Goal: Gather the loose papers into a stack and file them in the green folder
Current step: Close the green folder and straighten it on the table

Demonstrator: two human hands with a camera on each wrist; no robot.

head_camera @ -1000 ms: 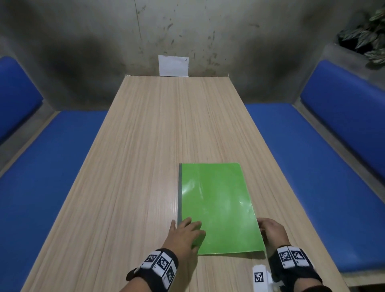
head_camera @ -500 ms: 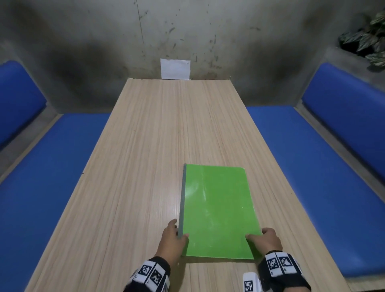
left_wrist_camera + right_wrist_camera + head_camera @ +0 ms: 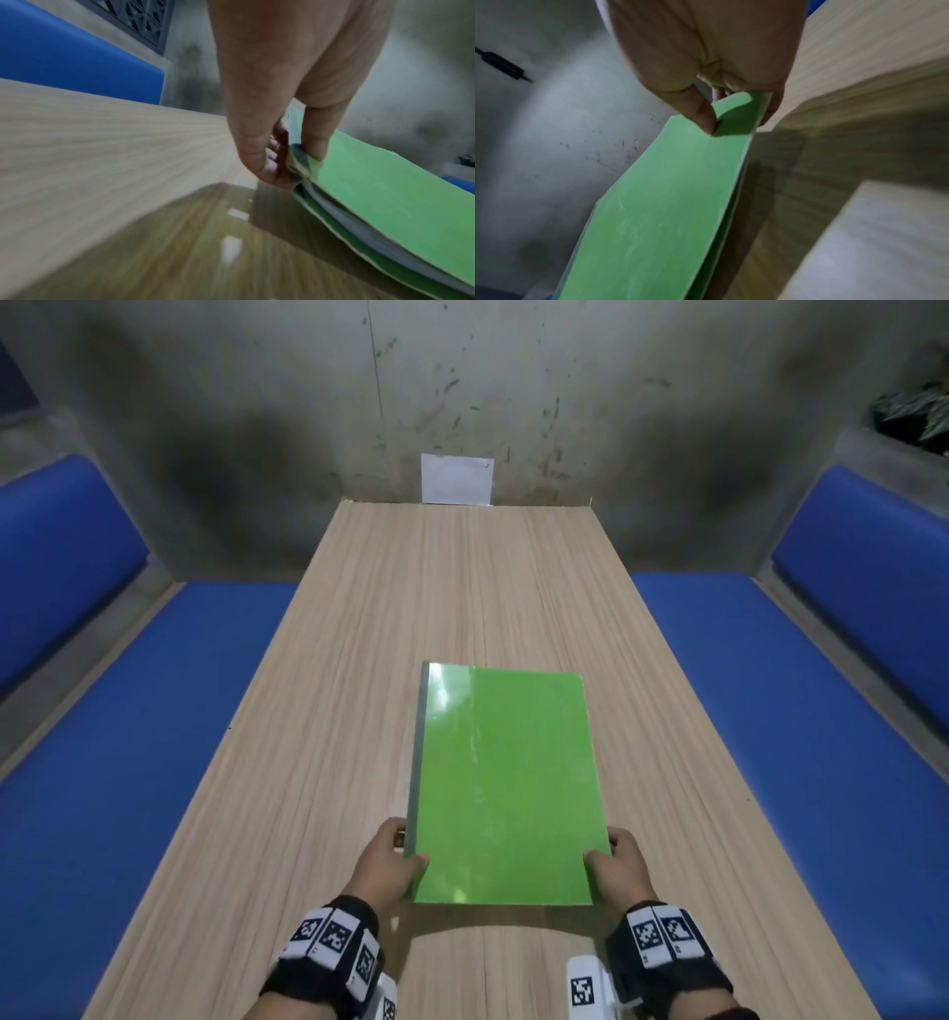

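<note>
The green folder (image 3: 503, 783) is closed and lies lengthwise on the wooden table (image 3: 334, 711), grey spine to the left. Its near end is raised, with a shadow on the wood beneath it. My left hand (image 3: 398, 857) pinches the near left corner at the spine, thumb on the cover and fingers underneath (image 3: 293, 160). My right hand (image 3: 611, 860) pinches the near right corner the same way (image 3: 736, 119). In the left wrist view a stack of pale papers (image 3: 359, 227) shows between the two green covers (image 3: 385, 192). No loose papers lie on the table.
Blue padded benches run along the left side (image 3: 128, 762) and the right side (image 3: 770, 737) of the table. A white sheet (image 3: 457, 480) hangs on the concrete wall past the far edge. A plant (image 3: 914, 418) sits at the upper right.
My left hand slid off the cover to the spine corner and my right hand closed on the right corner. Both now pinch the folder, and its near end has come up off the table.
</note>
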